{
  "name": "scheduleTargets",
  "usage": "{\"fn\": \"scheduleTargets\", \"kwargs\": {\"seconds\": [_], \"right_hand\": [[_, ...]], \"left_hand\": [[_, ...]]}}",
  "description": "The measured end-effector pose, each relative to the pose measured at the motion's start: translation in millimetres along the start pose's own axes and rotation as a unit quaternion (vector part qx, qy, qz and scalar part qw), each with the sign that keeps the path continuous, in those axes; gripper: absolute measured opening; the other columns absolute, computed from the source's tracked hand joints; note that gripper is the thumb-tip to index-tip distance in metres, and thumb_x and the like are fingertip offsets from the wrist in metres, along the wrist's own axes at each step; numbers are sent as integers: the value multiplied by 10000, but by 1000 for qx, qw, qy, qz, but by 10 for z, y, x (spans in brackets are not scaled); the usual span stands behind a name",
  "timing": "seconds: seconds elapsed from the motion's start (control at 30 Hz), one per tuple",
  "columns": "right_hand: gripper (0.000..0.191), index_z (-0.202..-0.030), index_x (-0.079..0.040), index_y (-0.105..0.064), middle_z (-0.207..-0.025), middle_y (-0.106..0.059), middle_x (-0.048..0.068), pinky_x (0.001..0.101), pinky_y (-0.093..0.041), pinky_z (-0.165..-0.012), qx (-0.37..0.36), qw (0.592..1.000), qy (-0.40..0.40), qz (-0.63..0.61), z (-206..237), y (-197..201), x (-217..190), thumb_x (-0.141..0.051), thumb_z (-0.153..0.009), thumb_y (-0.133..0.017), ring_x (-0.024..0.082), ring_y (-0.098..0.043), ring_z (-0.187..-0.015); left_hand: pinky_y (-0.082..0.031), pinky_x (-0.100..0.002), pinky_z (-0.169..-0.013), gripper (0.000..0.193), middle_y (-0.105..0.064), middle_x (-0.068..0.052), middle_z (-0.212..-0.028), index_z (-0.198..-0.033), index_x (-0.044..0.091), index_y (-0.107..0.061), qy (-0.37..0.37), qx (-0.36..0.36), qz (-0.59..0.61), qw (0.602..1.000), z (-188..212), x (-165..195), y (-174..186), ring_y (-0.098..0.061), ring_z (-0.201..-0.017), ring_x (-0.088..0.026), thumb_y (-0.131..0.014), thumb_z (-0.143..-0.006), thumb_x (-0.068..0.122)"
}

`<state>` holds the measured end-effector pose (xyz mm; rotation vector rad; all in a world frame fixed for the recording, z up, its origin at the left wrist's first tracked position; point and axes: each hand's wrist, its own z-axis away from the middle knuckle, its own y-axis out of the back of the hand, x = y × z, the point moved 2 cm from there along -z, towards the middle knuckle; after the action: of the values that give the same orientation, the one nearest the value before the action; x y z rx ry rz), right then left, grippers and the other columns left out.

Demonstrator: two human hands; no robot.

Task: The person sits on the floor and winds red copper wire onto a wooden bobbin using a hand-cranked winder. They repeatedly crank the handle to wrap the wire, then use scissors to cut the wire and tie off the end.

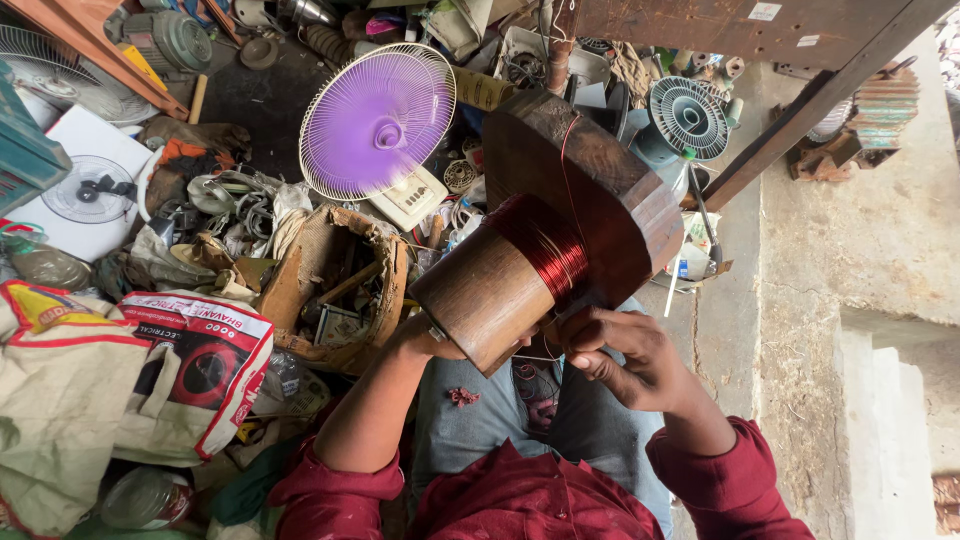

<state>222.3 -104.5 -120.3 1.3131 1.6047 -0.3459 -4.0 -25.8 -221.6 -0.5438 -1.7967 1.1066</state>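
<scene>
Copper wire coil [548,243] on wooden former [560,220] — right hand [622,352] fingers pinching wire below, left hand [425,335] hidden

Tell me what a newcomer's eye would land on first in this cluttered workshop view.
First the big wooden winding former at the centre, with a band of shiny red copper wire coiled round its middle. The left hand props its lower end from beneath, while the right hand pinches at the wire's edge. Next, the purple fan stands out brightly among the grey clutter at upper left.
</scene>
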Motion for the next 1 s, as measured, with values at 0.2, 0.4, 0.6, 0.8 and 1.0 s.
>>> {"fn": "scheduleTargets", "kwargs": {"seconds": [0.2,0.4,0.6,0.8,1.0], "right_hand": [[174,-874,-13,-634,-854,-672,92,342,-529,-678,-12,999,36,-23,71,49,135,-126,-1004,-659,215,-679,-748],[218,-791,20,-655,-773,-676,117,340,-484,-622,-37,982,1,-184,193,155,377,-114,-948,-726,210,-643,-683],[243,-791,27,-648,-778,-663,126,344,-478,-646,-42,973,-15,-227,224,194,426,-131,-955,-730,215,-630,-701],[197,-822,4,-667,-808,-693,108,353,-508,-677,-84,985,-6,-148,114,179,311,-128,-962,-712,233,-676,-747],[163,-851,0,-684,-822,-700,105,364,-523,-707,-104,986,6,-130,5,137,245,-116,-961,-715,244,-695,-767]], "left_hand": [[-570,-330,-961,363,-696,-154,-1258,-1407,19,-571,-42,43,-37,998,-65,37,-50,-688,-1094,-213,-609,-1100,209],[-580,-322,-947,326,-718,-129,-1240,-1382,50,-605,-77,80,-88,990,-81,53,-89,-705,-1083,-202,-616,-1095,203],[-591,-314,-933,292,-740,-104,-1221,-1358,81,-639,-102,86,-353,926,-23,10,-181,-721,-1072,-192,-623,-1090,196],[-601,-307,-919,263,-762,-79,-1202,-1333,112,-672,-200,82,-673,707,70,-223,-439,-737,-1061,-181,-630,-1085,190],[-586,-300,-871,205,-756,-83,-1128,-1301,128,-688,-347,53,-802,482,13,-26,-927,-711,-996,-184,-612,-1111,126]]}}
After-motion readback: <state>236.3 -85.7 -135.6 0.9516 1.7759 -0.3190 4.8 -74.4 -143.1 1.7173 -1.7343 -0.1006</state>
